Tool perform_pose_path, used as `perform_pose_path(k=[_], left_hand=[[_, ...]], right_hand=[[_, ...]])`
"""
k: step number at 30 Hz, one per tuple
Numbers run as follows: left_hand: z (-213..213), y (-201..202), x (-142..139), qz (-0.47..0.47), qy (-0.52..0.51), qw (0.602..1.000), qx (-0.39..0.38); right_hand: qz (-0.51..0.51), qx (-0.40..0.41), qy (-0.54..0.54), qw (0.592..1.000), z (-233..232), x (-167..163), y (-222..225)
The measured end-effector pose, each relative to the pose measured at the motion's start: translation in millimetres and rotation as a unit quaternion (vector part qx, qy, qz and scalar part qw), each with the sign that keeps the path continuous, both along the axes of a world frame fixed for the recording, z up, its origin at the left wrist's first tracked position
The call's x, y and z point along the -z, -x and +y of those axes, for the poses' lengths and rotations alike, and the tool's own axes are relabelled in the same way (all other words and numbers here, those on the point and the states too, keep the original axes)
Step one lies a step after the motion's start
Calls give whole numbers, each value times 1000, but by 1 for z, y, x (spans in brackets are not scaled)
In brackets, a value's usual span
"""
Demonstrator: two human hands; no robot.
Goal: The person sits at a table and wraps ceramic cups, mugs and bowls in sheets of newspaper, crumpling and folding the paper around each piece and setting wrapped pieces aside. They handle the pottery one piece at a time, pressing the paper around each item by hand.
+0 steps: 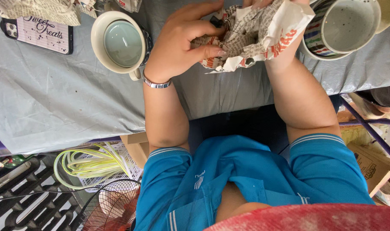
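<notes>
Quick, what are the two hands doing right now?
Left hand: closed on the crumpled newspaper bundle.
Right hand: hidden behind the bundle, cannot tell.

Soft, even daylight fills the view; nothing is blown out and colours stay true. The grey cloth over the bench (54, 102) is the brightest broad surface, its creases marked by faint shading. Shadows are weak: a thin one lies under the crumpled newspaper (255, 34) just beyond the cloth's near edge. Below that edge the space under the bench falls dark. The pale mug (120, 42) on the cloth shows a gentle sheen inside. Focus is sharp there, while the red blur at the bottom edge is soft. Straight lines bend slightly toward the corners.
</notes>
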State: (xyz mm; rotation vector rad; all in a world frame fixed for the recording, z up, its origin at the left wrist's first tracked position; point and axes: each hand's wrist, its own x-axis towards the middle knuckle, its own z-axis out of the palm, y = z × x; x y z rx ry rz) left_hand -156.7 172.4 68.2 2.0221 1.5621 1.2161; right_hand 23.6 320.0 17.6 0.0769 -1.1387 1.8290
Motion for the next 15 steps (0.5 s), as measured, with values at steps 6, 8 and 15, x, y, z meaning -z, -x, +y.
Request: perform_pose_path(k=[6,8,15], left_hand=[[1,-9,-6,37,-37,993,-106],[1,-13,-7,42,-64,982,-171],[3,-17,-9,16,-100,969,-225]], right_hand=[[-67,42,-156,985,6,-7,-8],[-68,0,-180,981,11,-15,-13],[-83,-125,-404,902,36,-62,-19]])
